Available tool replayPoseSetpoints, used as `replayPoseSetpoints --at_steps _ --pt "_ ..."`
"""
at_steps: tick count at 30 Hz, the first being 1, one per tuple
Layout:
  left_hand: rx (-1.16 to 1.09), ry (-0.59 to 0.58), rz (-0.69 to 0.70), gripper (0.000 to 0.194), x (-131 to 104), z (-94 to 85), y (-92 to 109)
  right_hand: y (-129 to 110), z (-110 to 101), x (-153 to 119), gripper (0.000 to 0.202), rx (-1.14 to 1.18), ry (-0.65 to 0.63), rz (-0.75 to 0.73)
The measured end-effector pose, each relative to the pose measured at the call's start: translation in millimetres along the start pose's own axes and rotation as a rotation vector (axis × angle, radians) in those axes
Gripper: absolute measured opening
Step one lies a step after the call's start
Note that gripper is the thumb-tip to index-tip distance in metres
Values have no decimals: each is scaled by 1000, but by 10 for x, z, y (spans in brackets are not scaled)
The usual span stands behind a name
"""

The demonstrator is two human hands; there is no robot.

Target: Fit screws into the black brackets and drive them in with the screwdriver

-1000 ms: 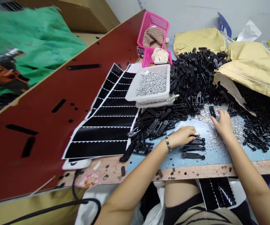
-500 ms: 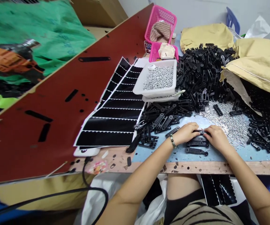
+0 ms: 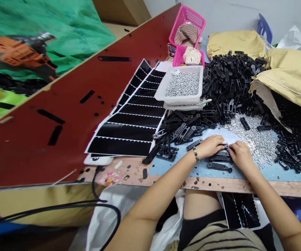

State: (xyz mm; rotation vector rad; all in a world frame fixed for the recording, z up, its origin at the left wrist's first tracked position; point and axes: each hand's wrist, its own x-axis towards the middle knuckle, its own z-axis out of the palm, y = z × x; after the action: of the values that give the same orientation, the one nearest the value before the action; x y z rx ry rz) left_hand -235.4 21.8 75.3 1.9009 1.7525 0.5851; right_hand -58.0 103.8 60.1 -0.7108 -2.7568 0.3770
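Observation:
My left hand (image 3: 212, 146), with a bead bracelet at the wrist, is closed on a small black plastic link (image 3: 226, 146). From the other side, my right hand (image 3: 241, 153) pinches the link's right end with thumb and forefinger. The fingers hide much of it, and I cannot make out any small part between them. Just below lie several similar black links (image 3: 220, 166) in a row on the blue sheet (image 3: 182, 167). Silver screws (image 3: 261, 143) are heaped beyond my right hand.
A large pile of black links (image 3: 223, 80) rises behind. A white tub (image 3: 158, 94) of screws stands left of it, beside black sticker sheets (image 3: 121, 146). Pink baskets (image 3: 176, 35), yellow sacks (image 3: 294, 76), a slanting red board (image 3: 72, 132) and an orange power tool (image 3: 17, 52) surround the workspace.
The view has shifted slightly, so the surroundings sit further right. Both hands stay at the same link, with only small finger movement.

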Motion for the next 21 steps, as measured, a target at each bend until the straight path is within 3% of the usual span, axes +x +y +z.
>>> replayPoseSetpoints --at_steps 6,10,12,16,21 --pt "23 3 -32 18 -12 16 64 18 -232 -163 23 211 72 0" --pt "10 21 -59 32 -89 4 129 8 -349 -425 15 240 -20 -32" --pt "-11 84 -61 38 -184 -10 178 -19 -354 -526 13 239 -60 -43" --pt "-22 256 -44 31 -401 -34 291 -78 -310 -601 12 283 -80 -55" --pt "63 220 -56 28 -383 -11 348 -21 -299 -570 15 322 43 -12"
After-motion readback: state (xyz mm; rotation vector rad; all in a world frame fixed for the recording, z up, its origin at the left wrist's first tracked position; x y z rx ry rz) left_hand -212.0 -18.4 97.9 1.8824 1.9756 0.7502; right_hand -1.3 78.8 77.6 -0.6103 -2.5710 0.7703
